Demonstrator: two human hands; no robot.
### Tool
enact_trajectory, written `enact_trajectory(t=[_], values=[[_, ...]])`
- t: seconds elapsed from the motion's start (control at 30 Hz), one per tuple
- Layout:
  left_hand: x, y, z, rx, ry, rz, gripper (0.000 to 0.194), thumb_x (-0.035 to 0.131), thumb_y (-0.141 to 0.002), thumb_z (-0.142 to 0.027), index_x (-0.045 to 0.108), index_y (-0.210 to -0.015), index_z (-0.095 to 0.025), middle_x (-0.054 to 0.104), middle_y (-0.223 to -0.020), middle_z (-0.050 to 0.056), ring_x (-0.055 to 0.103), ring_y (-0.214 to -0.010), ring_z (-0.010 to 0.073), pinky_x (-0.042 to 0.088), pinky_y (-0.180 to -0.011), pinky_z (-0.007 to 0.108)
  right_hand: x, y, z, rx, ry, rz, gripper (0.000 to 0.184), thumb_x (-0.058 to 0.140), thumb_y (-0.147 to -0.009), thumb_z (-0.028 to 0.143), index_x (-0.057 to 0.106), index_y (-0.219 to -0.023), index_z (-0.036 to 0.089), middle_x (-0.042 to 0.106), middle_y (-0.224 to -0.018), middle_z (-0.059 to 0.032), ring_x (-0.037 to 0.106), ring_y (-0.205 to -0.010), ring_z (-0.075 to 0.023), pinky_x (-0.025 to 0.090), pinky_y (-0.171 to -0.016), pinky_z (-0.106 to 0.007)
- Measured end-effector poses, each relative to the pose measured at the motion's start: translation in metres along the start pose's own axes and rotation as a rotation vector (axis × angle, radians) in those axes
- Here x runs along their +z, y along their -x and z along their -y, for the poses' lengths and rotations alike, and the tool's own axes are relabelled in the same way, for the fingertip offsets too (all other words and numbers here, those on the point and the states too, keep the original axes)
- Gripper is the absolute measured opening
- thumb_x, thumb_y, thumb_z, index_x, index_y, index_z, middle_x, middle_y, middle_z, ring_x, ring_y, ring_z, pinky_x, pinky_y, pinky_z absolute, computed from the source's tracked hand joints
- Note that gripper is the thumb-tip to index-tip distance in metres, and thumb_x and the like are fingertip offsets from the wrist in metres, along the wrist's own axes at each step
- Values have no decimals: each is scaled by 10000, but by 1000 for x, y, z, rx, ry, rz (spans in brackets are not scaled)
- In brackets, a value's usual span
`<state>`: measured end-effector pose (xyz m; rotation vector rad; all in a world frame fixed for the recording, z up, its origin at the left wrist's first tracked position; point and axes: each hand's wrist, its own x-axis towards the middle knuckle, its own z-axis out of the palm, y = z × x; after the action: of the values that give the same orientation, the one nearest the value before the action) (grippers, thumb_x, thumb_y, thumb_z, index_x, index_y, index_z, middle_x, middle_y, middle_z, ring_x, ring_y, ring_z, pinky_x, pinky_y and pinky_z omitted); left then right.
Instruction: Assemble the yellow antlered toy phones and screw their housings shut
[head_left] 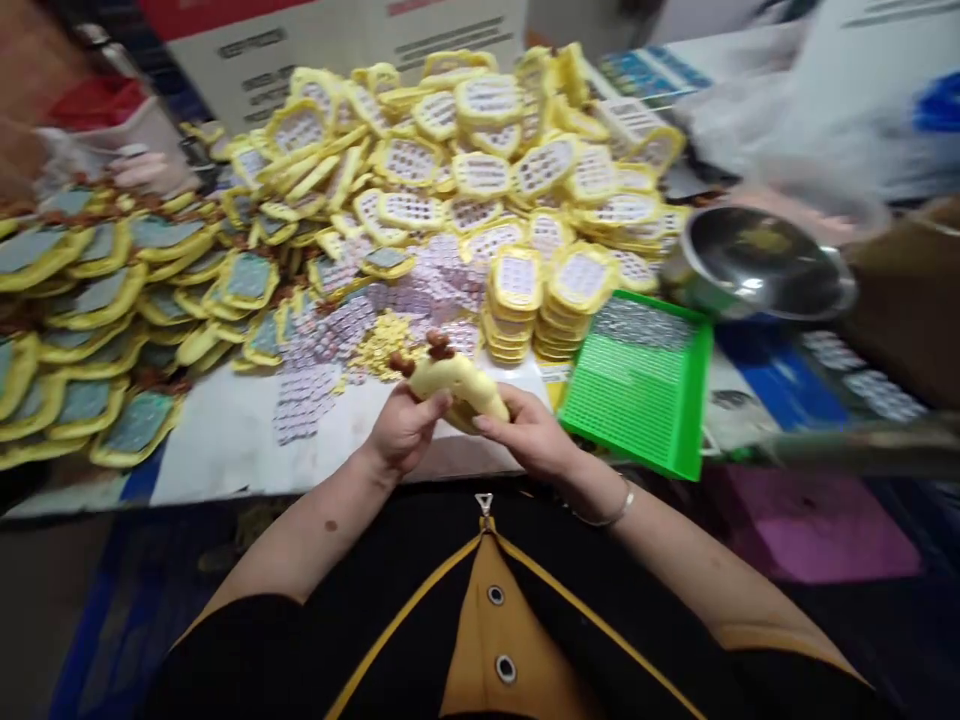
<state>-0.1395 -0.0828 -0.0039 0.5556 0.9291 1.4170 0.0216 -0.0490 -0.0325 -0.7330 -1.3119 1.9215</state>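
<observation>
Both hands hold one pale yellow, rounded plastic shell (454, 381) with brown knobs at its far left end, just above the table's front edge. My left hand (405, 425) grips the knobbed end, thumb on top. At the other end my right hand (531, 432) closes round it, with the thumb along the near side. The shell's underside is hidden. Just beyond it lie a heap of small yellow pieces (382, 343) and many purple-and-white printed pieces (349, 325). Two neat stacks of yellow-rimmed panels (517, 285) stand behind my right hand.
A green tray (637, 400) with small metal parts sits at right, a steel bowl (761, 265) behind it. Yellow shells with grey-green panels (139, 425) are piled at left. A large heap of yellow-rimmed panels (480, 175) fills the back. White sheet (217, 440) covers the table front.
</observation>
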Motion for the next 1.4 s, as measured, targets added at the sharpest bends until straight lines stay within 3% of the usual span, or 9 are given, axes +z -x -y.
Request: enact_trajectory(t=[0.33,0.5,0.6,0.7,0.8,1.0,1.17,1.3,1.4], values=[[-33,45,-14,115,-21,35,554,907,-543,-470,742,-986,-180,748,-1078,110,638,-1161,334,447,-1049,461,28,-2,-22,66,81,303,428,750,-758,547,706,-1105,301,737,-1160,-43,678,-1087,-286,504,-1022,-502],[-117,124,-57,234,-146,-205,449,904,-548,-378,702,-931,-257,715,-1144,45,676,-1073,296,524,-955,509,44,-8,-21,157,283,502,643,749,-758,558,589,-1328,305,630,-1382,-99,605,-1271,-295,471,-1094,-508],[-172,184,-94,-26,-527,-324,510,907,-514,-420,715,-921,-180,733,-1059,131,687,-1029,348,524,-935,533,43,-12,-24,215,479,403,505,700,-781,599,710,-1145,249,726,-1216,-120,672,-1164,-306,496,-1063,-513],[-203,208,-119,-23,-946,-628,569,855,-560,-535,717,-966,-162,731,-1095,154,653,-1101,340,468,-1021,513,42,-15,-30,246,562,296,554,688,-736,679,741,-1040,218,773,-1066,-123,711,-1055,-313,514,-1021,-514],[-214,176,-126,159,-958,-735,537,765,-662,-596,681,-980,-171,731,-1105,147,658,-1084,298,478,-1014,474,44,-18,-36,286,526,266,593,681,-711,714,736,-998,198,787,-920,-116,740,-918,-283,558,-930,-465],[-200,21,-136,496,-1236,-661,395,688,-795,-323,619,-1133,-131,683,-1207,162,640,-1121,250,466,-1035,413,44,-20,-44,242,483,246,510,683,-745,665,737,-927,192,781,-852,-100,738,-768,-219,587,-775,-369],[-172,-83,-162,397,-1806,-749,741,744,-757,-390,485,-1390,-106,481,-1476,214,375,-1398,384,161,-1202,556,43,-23,-49,178,426,243,441,671,-785,617,726,-877,190,753,-730,-65,721,-668,-185,596,-683,-328],[-169,-113,-174,301,-1973,-787,732,716,-756,-337,484,-1396,-67,534,-1405,220,349,-1394,396,-12,-1212,564,41,-24,-49,188,349,274,425,652,-815,597,713,-897,184,743,-700,-58,729,-659,-182,603,-666,-319],[-172,-100,-178,394,-1901,-756,754,688,-761,-293,444,-1424,-29,540,-1385,235,348,-1391,387,-42,-1220,534,39,-24,-48,207,325,298,392,656,-830,558,710,-908,178,745,-734,-68,733,-675,-183,607,-678,-327]])
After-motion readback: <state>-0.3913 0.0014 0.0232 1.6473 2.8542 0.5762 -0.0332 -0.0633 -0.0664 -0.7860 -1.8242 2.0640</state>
